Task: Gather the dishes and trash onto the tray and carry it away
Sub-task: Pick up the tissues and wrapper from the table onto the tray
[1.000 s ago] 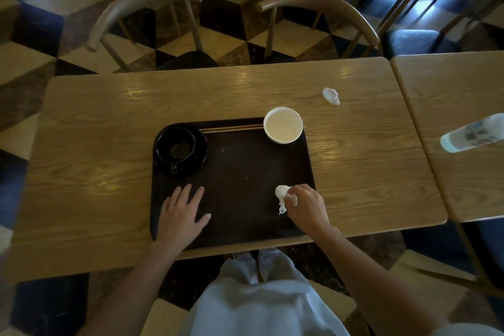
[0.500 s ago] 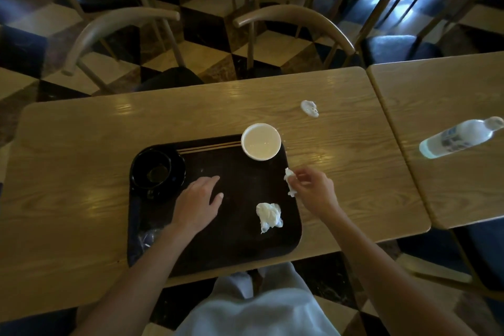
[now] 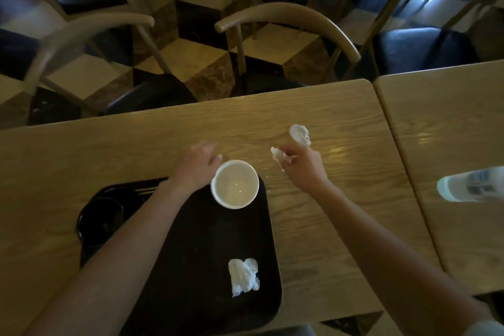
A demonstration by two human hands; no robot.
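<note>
Wooden tables (image 3: 341, 123) stand pushed together over a checkered floor, with empty chairs (image 3: 286, 22) tucked in on the far side. On the near table a dark tray (image 3: 191, 267) already carries a white bowl (image 3: 235, 184) at its far corner, a black cup (image 3: 101, 219) on its left side and one crumpled napkin (image 3: 243, 276) near the front. The right hand (image 3: 298, 165) pinches a scrap of tissue (image 3: 277, 155) in closed fingers and reaches toward a tissue wad (image 3: 300, 134) lying loose on the table just beyond it, probably to scoop both together. The left hand (image 3: 197, 165) hovers beside the bowl, fingers loosely open, holding nothing I can make out. A plastic bottle (image 3: 471, 184) lies on the neighbouring table, well apart.
</note>
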